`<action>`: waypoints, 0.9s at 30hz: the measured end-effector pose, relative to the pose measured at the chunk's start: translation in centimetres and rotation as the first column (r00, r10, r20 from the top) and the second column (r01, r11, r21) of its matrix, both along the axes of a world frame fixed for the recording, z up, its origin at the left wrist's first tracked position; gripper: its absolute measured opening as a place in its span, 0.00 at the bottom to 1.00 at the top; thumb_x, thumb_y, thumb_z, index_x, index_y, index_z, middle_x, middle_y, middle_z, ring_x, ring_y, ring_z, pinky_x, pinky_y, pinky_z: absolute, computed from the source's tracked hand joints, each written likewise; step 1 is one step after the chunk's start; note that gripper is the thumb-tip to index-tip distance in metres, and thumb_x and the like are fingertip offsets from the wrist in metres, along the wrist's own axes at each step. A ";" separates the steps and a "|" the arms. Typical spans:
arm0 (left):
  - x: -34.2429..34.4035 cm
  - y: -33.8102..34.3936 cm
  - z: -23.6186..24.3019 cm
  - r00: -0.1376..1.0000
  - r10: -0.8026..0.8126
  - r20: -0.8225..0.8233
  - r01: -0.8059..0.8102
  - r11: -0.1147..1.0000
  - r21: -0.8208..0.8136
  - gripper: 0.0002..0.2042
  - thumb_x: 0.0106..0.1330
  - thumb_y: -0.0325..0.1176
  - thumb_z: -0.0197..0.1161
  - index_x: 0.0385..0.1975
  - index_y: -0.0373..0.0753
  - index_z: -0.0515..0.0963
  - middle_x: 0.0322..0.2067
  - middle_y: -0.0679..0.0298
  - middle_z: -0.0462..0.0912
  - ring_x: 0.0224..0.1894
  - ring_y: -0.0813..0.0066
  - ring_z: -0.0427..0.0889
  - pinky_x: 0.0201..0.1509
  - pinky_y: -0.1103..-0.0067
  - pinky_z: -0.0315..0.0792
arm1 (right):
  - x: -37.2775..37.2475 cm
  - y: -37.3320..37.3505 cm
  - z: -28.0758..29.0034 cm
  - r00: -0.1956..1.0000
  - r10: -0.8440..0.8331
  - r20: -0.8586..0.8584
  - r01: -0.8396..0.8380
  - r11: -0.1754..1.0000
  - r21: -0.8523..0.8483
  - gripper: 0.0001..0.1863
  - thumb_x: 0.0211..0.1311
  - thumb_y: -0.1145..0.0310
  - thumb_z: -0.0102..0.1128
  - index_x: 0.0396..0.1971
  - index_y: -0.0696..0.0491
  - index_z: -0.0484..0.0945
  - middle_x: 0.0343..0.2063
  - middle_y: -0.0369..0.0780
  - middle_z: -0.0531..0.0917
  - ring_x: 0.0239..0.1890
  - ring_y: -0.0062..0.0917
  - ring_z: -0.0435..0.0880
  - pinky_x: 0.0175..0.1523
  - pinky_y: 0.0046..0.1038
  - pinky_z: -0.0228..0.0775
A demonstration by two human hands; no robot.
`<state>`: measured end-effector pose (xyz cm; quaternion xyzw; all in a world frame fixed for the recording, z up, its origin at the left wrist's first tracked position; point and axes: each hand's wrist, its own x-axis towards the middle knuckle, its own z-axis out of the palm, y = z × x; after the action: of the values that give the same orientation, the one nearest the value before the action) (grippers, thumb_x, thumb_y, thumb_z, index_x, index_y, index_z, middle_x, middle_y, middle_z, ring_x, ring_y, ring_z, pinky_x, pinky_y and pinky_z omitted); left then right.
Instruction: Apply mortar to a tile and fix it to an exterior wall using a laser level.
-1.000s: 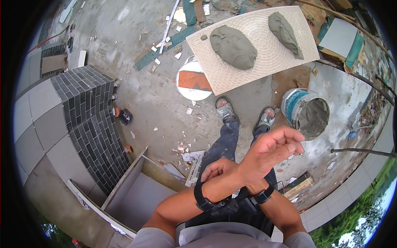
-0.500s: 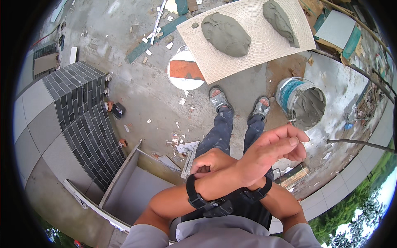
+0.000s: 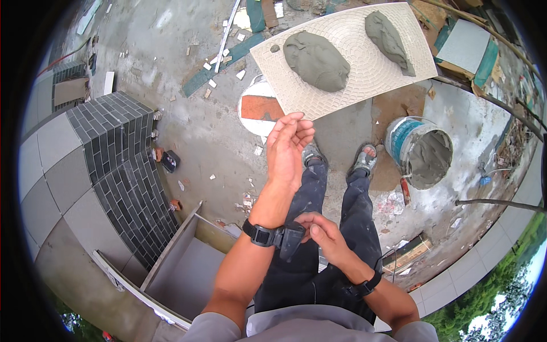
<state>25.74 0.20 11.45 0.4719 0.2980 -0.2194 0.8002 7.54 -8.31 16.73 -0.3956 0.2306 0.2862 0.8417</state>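
I have the left grip loosely curled and empty near frame centre, and the right grip at the black wrist device, lower centre, though I cannot tell whether its bent fingers pinch it.

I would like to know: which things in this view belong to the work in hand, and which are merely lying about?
Seem part of the work:
black device on the left wrist, apparently touched by the right hand
beige cobble-patterned tile bearing grey mortar
bucket with more mortar inside

Seem just lying about:
white shards
teal strip
dark stick
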 end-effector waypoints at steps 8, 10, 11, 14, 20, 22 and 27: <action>-1.3 2.4 -3.9 1.000 0.030 0.005 -0.030 0.966 0.257 0.08 0.72 0.29 0.52 0.44 0.34 0.76 0.35 0.62 0.82 0.37 0.77 0.79 0.48 0.80 0.74 | 0.6 3.1 1.6 0.994 0.011 -0.106 -0.020 0.996 -0.085 0.24 0.70 0.60 0.56 0.56 0.62 0.67 0.30 0.35 0.78 0.32 0.15 0.76 0.38 0.20 0.71; -1.5 2.5 -4.4 0.991 -0.054 0.125 0.000 0.919 0.394 0.08 0.71 0.29 0.54 0.44 0.35 0.76 0.36 0.62 0.81 0.38 0.77 0.79 0.48 0.79 0.73 | 0.7 3.1 1.7 0.961 0.123 -0.246 -0.134 0.991 -0.029 0.20 0.71 0.62 0.53 0.56 0.58 0.68 0.36 0.36 0.81 0.36 0.15 0.79 0.38 0.21 0.75; -1.6 2.5 -4.5 0.989 -0.059 0.135 0.002 0.921 0.388 0.08 0.71 0.29 0.54 0.44 0.35 0.76 0.36 0.62 0.81 0.38 0.77 0.79 0.48 0.79 0.73 | 0.8 3.0 1.8 0.972 0.093 -0.215 -0.098 0.995 -0.016 0.20 0.71 0.62 0.53 0.56 0.58 0.68 0.36 0.36 0.81 0.36 0.15 0.79 0.38 0.21 0.75; -1.5 2.3 -4.7 0.962 -0.134 0.239 0.003 0.878 0.479 0.07 0.71 0.26 0.54 0.43 0.33 0.76 0.35 0.63 0.82 0.40 0.78 0.79 0.47 0.80 0.74 | 0.7 2.8 1.9 0.932 0.023 -0.362 0.033 0.988 0.148 0.20 0.70 0.63 0.54 0.55 0.58 0.69 0.35 0.36 0.82 0.34 0.17 0.81 0.38 0.22 0.76; -1.5 1.6 -3.8 0.906 -0.341 0.251 0.147 0.809 0.568 0.08 0.71 0.30 0.56 0.44 0.33 0.76 0.36 0.63 0.82 0.38 0.78 0.79 0.47 0.81 0.72 | 0.6 3.0 1.7 0.940 0.030 -0.340 0.023 0.988 0.152 0.19 0.70 0.64 0.54 0.56 0.58 0.69 0.36 0.37 0.82 0.34 0.17 0.81 0.39 0.22 0.77; -1.2 1.6 -3.8 0.961 -0.192 0.199 0.112 0.928 0.355 0.08 0.71 0.31 0.56 0.44 0.34 0.76 0.35 0.63 0.83 0.37 0.77 0.80 0.47 0.81 0.73 | 0.5 3.2 1.5 0.972 -0.048 -0.229 0.059 0.997 0.043 0.20 0.69 0.65 0.57 0.55 0.59 0.68 0.28 0.34 0.79 0.30 0.14 0.79 0.36 0.19 0.73; -0.6 2.0 -3.5 0.997 -0.066 0.037 0.058 0.981 0.183 0.09 0.71 0.32 0.55 0.45 0.36 0.75 0.35 0.62 0.82 0.38 0.75 0.80 0.48 0.78 0.74 | 0.0 3.0 1.2 0.996 0.050 -0.079 -0.059 0.992 -0.111 0.21 0.67 0.67 0.59 0.55 0.59 0.66 0.25 0.35 0.77 0.28 0.14 0.76 0.35 0.20 0.69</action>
<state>25.12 2.20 7.95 0.5567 0.2846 -0.2061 0.7527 7.54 -5.29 17.90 -0.4377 0.2676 0.3104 0.8003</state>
